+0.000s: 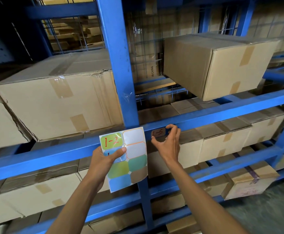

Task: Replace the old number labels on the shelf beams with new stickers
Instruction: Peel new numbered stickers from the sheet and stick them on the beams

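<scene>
My left hand (106, 159) grips a sticker sheet (134, 168) by its left edge, thumb pressed on a blue sticker. The sheet carries a green sticker marked "1-2" (111, 140), two blank white spots and several coloured stickers. A brown label reading "1-5" (158, 133) is stuck on the blue shelf beam (222, 114), just right of the blue upright post (121, 73). My right hand (167, 141) hovers at this label with curled fingers, thumb at its lower left corner and index fingertip at its upper right edge. Whether the fingers pinch the label is unclear.
Large taped cardboard boxes (58, 102) fill the shelf on the left, and one box (212, 65) sticks out over the beam on the right. Smaller boxes (222, 141) line the shelf under the label. Lower beams and more boxes lie below my arms.
</scene>
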Demonstrator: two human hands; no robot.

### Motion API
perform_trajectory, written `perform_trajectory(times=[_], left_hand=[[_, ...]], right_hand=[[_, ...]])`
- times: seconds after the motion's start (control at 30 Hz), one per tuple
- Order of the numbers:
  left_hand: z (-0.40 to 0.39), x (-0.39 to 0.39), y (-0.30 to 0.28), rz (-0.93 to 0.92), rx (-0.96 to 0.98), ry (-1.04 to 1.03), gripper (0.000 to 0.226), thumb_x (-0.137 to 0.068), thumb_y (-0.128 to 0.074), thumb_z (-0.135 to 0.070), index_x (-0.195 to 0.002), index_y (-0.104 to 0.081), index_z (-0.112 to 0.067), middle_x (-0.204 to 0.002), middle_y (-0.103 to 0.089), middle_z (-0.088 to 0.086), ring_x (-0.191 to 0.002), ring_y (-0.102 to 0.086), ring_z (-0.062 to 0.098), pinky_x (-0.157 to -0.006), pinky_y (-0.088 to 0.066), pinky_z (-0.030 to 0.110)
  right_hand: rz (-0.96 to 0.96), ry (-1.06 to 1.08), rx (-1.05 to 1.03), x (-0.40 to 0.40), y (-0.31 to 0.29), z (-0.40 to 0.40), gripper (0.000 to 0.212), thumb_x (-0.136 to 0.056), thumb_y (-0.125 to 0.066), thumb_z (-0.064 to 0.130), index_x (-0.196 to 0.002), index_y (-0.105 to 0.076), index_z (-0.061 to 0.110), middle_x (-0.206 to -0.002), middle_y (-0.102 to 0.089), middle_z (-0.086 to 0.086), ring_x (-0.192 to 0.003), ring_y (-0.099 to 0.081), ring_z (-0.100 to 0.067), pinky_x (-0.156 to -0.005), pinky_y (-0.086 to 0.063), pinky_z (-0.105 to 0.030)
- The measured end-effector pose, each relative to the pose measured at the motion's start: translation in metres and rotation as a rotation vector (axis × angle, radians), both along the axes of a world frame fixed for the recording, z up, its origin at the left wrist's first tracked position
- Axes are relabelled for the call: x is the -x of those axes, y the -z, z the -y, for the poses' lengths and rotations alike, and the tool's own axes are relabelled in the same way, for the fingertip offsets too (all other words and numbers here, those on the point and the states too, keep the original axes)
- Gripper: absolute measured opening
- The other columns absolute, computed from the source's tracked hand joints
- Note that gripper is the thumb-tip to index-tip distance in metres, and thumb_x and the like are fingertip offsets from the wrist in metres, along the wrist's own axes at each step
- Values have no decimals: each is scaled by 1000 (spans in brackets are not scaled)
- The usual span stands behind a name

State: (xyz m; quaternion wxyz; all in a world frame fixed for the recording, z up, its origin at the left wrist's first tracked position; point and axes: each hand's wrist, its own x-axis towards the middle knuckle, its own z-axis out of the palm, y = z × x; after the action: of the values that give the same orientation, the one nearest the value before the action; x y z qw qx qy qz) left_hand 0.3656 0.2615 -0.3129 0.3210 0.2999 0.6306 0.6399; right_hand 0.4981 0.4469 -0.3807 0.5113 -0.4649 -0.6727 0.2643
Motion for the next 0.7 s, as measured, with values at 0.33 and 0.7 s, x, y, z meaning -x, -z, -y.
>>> perform_trajectory(times=[0.33, 0.7], left_hand=[[8, 2, 0, 4, 1, -19, 33, -78, -80, -15, -109, -72, -13, -98, -80, 5, -84, -77, 23, -59, -60, 28], [14, 8, 1, 18, 4, 22, 28, -80, -79, -17, -107, -73, -15, -96, -81, 1, -82, -77, 17, -56, -58, 23]], right_hand=[[-35, -21, 40, -2, -9, -1, 60, -72, -80, 45, -107, -41, 17, -109, -43, -3, -86, -48, -15, -60, -38, -21], [-29, -109, 89, -7, -22, 16, 49, -75, -80, 42, -103, -46, 19, -108, -48, -3, -91, -55, -20, -74, -50, -35]])
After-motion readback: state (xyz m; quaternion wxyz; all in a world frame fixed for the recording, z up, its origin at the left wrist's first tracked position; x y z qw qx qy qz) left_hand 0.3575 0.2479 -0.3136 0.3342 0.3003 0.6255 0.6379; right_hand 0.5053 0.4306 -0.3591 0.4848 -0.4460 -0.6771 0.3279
